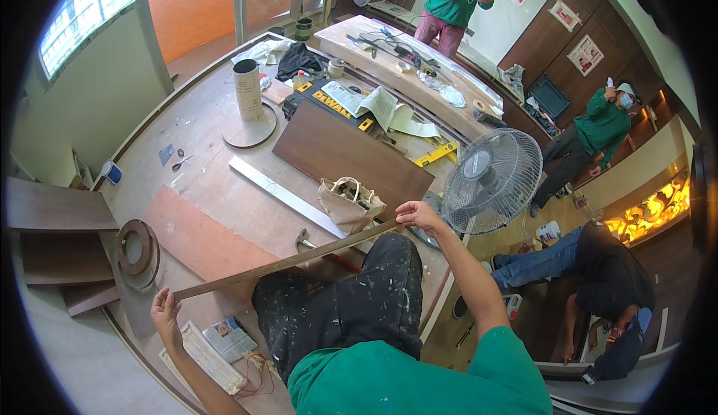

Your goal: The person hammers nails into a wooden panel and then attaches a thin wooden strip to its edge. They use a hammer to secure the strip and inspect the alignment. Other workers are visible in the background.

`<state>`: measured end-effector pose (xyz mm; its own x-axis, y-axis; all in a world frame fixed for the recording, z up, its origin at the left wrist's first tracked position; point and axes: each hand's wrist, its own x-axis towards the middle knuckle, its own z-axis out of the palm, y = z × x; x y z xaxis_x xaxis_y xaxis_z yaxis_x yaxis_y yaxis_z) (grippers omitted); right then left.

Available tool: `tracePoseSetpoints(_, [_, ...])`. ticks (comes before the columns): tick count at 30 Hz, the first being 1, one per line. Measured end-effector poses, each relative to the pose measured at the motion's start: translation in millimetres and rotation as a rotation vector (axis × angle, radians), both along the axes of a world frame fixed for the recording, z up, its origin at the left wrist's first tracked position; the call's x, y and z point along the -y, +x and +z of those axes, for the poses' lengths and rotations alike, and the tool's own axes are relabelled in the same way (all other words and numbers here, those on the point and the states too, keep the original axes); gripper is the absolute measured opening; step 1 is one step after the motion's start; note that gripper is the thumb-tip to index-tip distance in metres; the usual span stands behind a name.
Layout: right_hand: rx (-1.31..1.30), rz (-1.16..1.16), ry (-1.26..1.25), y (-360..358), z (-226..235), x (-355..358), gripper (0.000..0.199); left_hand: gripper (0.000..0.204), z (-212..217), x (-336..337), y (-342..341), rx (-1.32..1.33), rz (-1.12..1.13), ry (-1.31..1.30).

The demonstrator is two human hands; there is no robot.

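A long, thin strip of brown wood (262, 270) stretches across above my lap, its two ends held in my fingers. My left hand (166, 312) pinches the lower left end. At the raised right end, my right hand (420, 216) grips between thumb and fingers. Just beyond the strip lies a hammer (303, 241), partly hidden by it. A canvas tool bag (348, 204) stands near my right hand. My paint-spotted dark trousers show beneath the strip.
A standing fan (490, 179) is close on my right. Ahead lie a dark brown panel (340, 146), a white strip (284, 197), a reddish board (202, 232) and a cardboard tube (247, 90). One person (613, 288) bends over at right; two others stand farther off.
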<state>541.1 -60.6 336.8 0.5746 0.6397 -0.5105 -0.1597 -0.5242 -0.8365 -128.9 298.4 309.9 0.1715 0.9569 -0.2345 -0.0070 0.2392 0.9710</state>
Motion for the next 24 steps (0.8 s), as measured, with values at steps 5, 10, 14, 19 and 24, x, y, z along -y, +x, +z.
tracePoseSetpoints(5, [0.015, -0.002, 0.004, 4, -24, 1, 0.033, 0.037, -14, -25, 5, -0.164, -0.015, 0.041])
tracePoseSetpoints(10, [0.126, 0.022, 0.023, 0, -38, 0, 0.029, 0.037, -49, -41, -1, -0.168, -0.035, 0.067])
tracePoseSetpoints(14, [0.064, -0.024, 0.005, -7, -37, 0, 0.029, 0.037, -63, -40, -7, -0.317, -0.006, 0.202])
tracePoseSetpoints(19, [0.021, -0.084, 0.004, -5, -38, 3, 0.029, 0.038, -75, -37, 1, -0.357, 0.065, 0.316])
tracePoseSetpoints(24, [-0.028, -0.115, -0.099, -8, -26, -3, 0.028, 0.034, -51, -32, 9, -0.22, 0.147, -0.014])
